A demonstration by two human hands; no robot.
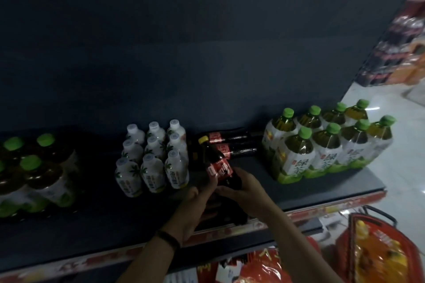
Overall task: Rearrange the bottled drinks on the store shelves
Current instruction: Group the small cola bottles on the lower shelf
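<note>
A dark cola bottle (215,161) with a red label and yellow cap leans over the dark shelf (92,218), cap pointing up and back. My left hand (195,204) and my right hand (241,193) both grip its lower part. Behind it, two more cola bottles (232,142) lie on their sides. A block of white bottles (151,158) stands just left of the held one. A shrink-wrapped pack of green-capped tea bottles (326,142) stands to the right.
Another pack of green-capped bottles (30,174) sits at the far left of the shelf. A red shopping basket (377,250) with orange packets stands low right on the pale floor. Red packets fill the shelf below. The shelf edge carries a red price strip (345,207).
</note>
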